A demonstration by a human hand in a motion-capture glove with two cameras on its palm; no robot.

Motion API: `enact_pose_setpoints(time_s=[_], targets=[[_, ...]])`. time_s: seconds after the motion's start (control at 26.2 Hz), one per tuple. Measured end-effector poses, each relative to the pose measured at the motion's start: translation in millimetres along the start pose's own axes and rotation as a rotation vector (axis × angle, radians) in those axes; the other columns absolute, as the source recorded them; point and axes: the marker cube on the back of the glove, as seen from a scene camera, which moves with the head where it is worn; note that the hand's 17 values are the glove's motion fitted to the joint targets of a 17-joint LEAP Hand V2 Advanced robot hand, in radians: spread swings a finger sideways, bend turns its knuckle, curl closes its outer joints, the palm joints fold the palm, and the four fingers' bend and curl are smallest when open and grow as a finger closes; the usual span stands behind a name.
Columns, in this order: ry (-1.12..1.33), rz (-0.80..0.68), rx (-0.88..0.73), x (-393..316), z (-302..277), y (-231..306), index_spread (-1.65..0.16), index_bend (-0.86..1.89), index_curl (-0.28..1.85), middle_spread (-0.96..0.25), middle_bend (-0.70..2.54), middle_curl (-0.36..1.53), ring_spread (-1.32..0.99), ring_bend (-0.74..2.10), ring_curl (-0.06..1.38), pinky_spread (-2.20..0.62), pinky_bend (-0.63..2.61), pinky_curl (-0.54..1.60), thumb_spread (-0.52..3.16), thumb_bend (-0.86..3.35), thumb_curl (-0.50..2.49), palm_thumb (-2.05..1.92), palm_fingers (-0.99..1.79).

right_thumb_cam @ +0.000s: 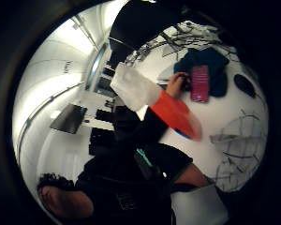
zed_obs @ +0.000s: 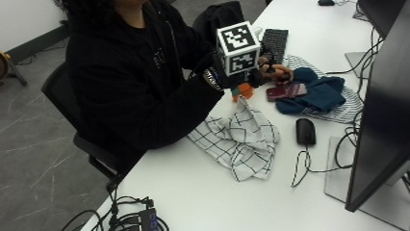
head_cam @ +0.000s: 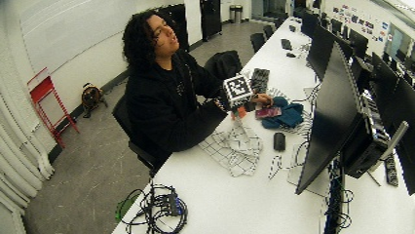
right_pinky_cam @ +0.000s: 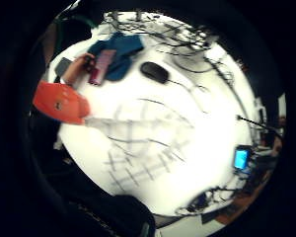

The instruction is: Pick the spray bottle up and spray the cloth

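While no brand or lettering can be read on anything in view, the big things are plain enough: a white table (zed_obs: pixel 192 192) runs from six o'clock up to twelve in the outside view, with a dark monitor (zed_obs: pixel 384 106) standing along its three o'clock edge. On the table near the middle lies the white cloth (zed_obs: pixel 240 137) with a black grid pattern, crumpled and partly hanging toward the person's lap. At about one o'clock from the cloth sits a blue cloth (zed_obs: pixel 317 96) on a striped fabric, with a dark red phone (zed_obs: pixel 286 91) resting on it; the bare left hand (zed_obs: pixel 276 72) is touching that phone's far end. A black keyboard (zed_obs: pixel 275 44) lies beyond at twelve o'clock, and a black mouse (zed_obs: pixel 305 131) lies at three o'clock from the grid cloth, its cable trailing toward six. The gloved right hand (zed_obs: pixel 224 77) is raised above the cloth's far edge, forearm level, mostly hidden; its fingers appear curled round the spray bottle (zed_obs: pixel 243 90), whose orange head pokes out below the hand, just above the cloth and apart from it.
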Motion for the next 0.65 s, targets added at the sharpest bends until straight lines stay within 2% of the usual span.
enact_pose_setpoints(time_s=[0.19, 0.34, 0.65], targets=[[0.184, 0.108, 0.072, 22, -51, 39, -0.4, 0.08, 0.31, -0.09, 0.29, 0.4, -0.13, 0.49, 0.39, 0.12, 0.48, 0.38, 0.89, -0.06, 0.48, 0.39, 0.4], [0.32, 0.22, 0.095, 29, -68, 56, -0.42, 0.13, 0.3, -0.09, 0.29, 0.39, -0.12, 0.43, 0.35, 0.15, 0.44, 0.36, 0.91, -0.04, 0.45, 0.38, 0.38], [0.403, 0.305, -0.019, 35, -63, 56, -0.44, 0.17, 0.3, -0.11, 0.28, 0.38, -0.12, 0.38, 0.33, 0.17, 0.31, 0.33, 0.95, -0.03, 0.41, 0.39, 0.38]])
